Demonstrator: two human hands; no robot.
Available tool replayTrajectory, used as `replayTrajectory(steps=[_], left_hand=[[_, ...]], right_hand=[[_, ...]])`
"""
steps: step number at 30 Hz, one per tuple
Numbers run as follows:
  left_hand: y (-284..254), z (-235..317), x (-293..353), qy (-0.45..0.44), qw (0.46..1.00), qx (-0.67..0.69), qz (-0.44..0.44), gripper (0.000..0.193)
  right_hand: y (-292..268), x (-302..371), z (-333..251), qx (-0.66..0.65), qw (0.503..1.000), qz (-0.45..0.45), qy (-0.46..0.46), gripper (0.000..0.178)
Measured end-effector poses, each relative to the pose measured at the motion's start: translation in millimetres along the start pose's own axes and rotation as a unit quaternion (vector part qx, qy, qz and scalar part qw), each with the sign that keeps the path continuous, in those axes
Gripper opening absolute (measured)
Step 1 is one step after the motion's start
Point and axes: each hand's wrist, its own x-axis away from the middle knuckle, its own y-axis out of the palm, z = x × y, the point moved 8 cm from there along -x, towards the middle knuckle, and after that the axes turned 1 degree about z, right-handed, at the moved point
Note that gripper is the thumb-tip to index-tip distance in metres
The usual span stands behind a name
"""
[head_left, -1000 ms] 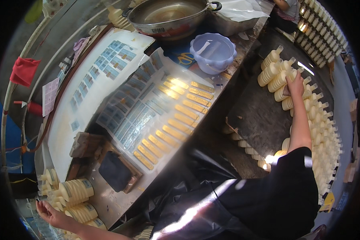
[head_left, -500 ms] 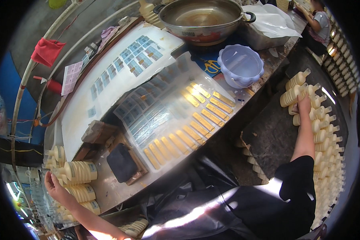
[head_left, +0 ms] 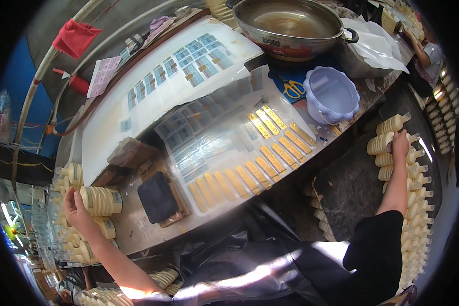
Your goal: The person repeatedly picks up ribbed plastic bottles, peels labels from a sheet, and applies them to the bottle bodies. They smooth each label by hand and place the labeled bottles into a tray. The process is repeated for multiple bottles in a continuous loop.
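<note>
At the left end of the bench my left hand [head_left: 81, 217] is raised beside a stack of cream plastic bottles [head_left: 101, 200]. Its fingers point up, slightly bent and apart, and I see nothing between them. On the right side my right arm stretches out to a long row of cream bottles with clear nozzles. My right hand [head_left: 400, 146] is closed at a cream bottle [head_left: 378, 145] near the row's far end; the palm side is hidden. Another cream bottle [head_left: 390, 124] lies just beyond it.
Gold strip labels [head_left: 278, 157] lie on a clear sheet. A white board [head_left: 107, 122] bears blue labels. A black pad [head_left: 157, 198], lavender bowl [head_left: 331, 94], yellow scissors [head_left: 294, 90] and large steel pan [head_left: 290, 25] stand around. Another person [head_left: 428, 64] is at the far right.
The view has shifted, so the bench sits farther right. My left hand has risen slightly beside the bottle stack, its fingers more upright. My right hand stays at the far bottles.
</note>
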Motion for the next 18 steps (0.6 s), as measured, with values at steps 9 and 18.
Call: replayTrajectory(steps=[9,18], left_hand=[[94.1,8.9,38.5,-0.036,0.981,0.120,-0.146,0.019],[200.6,93.6,151.3,0.095,0.863,0.203,-0.452,0.033]], right_hand=[[-56.2,105.9,-28.5,-0.028,0.997,0.035,-0.067,0.039],[-281.6,279.8,-226.5,-0.310,0.903,-0.167,-0.247,0.017]])
